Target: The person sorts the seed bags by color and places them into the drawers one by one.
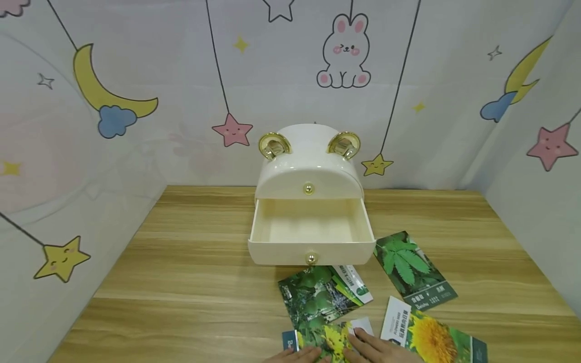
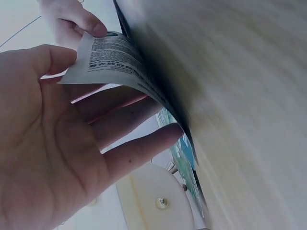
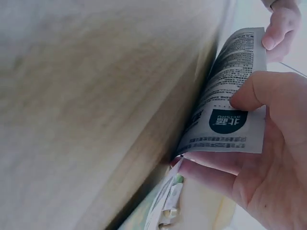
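A seed packet with yellow flowers (image 1: pixel 335 339) is at the bottom of the head view, between both hands. My left hand (image 1: pixel 297 356) grips its left side, fingers over the flower picture. On the opposite side my right hand (image 1: pixel 379 349) holds it the same way. In the left wrist view the packet (image 2: pixel 117 60) bows upward, its printed back showing, with the left thumb at its edge. The right wrist view has the right thumb pressed on the packet's back (image 3: pixel 230 86), near a dark green logo. A green-fruit packet (image 1: pixel 317 295) lies just beyond, partly overlapped by the held one.
A white drawer box (image 1: pixel 313 176) with gold-rimmed ears stands at the back, its lower drawer (image 1: pixel 313 253) pulled out. Right of it lies a green-leaf packet (image 1: pixel 410 269). An orange-flower packet (image 1: pixel 433 337) lies beside the right hand. Patterned cloth walls (image 1: pixel 290 65) border the wooden table (image 1: pixel 190 282).
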`<action>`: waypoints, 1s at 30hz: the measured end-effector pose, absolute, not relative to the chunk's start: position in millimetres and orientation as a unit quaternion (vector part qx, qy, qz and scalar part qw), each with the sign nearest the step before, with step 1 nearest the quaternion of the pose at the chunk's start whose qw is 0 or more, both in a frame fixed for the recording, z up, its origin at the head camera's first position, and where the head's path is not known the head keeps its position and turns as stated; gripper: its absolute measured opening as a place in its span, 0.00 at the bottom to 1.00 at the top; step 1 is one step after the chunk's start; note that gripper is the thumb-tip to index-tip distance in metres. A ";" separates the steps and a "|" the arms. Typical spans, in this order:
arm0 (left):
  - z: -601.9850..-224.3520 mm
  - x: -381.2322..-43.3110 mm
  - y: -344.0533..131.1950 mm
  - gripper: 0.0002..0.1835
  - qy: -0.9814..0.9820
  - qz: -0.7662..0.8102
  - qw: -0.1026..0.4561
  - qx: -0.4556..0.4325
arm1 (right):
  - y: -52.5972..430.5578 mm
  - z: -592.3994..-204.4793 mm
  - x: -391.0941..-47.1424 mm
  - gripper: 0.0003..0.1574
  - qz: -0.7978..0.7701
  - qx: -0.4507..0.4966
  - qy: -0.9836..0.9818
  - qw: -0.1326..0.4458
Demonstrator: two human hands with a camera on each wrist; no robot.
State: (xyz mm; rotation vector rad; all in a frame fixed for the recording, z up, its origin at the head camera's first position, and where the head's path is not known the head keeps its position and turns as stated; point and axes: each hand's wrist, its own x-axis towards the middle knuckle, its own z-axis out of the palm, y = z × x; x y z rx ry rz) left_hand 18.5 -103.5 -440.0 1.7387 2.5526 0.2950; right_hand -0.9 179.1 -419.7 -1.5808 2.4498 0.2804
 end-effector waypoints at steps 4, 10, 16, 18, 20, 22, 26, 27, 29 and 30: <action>-454.5 15.7 -104.2 0.35 0.817 0.108 -0.009 0.567 | 180.0 -418.3 0.3 0.46 0.100 -0.542 0.827 0.113; -436.3 13.9 -101.4 0.33 0.818 0.047 -0.036 0.573 | 180.5 -405.4 7.2 0.47 0.076 -0.525 0.843 0.089; -402.4 12.5 -100.4 0.29 0.826 0.087 -0.046 0.555 | 181.7 -393.9 10.3 0.48 0.054 -0.493 0.865 0.077; -397.7 10.9 -99.1 0.28 0.827 0.104 -0.043 0.550 | 182.3 -391.0 10.3 0.50 0.045 -0.474 0.875 0.085; -393.3 8.2 -97.8 0.27 0.824 0.097 -0.030 0.557 | 182.1 -388.8 11.1 0.52 0.031 -0.451 0.886 0.105; -390.4 6.8 -97.1 0.26 0.820 0.101 -0.035 0.562 | 181.5 -387.5 11.6 0.53 0.018 -0.427 0.895 0.123; -385.5 7.5 -96.2 0.27 0.812 0.063 -0.067 0.576 | 181.8 -385.8 12.3 0.54 0.006 -0.415 0.900 0.133; -384.9 7.6 -95.8 0.26 0.811 0.064 -0.082 0.576 | 181.7 -385.2 12.5 0.54 0.004 -0.413 0.901 0.131; -382.1 9.3 -95.9 0.27 0.810 0.060 -0.086 0.577 | 182.2 -383.4 13.0 0.54 0.009 -0.418 0.900 0.122; -381.0 9.9 -96.1 0.27 0.810 0.063 -0.096 0.575 | 182.2 -382.2 13.5 0.54 0.010 -0.417 0.901 0.118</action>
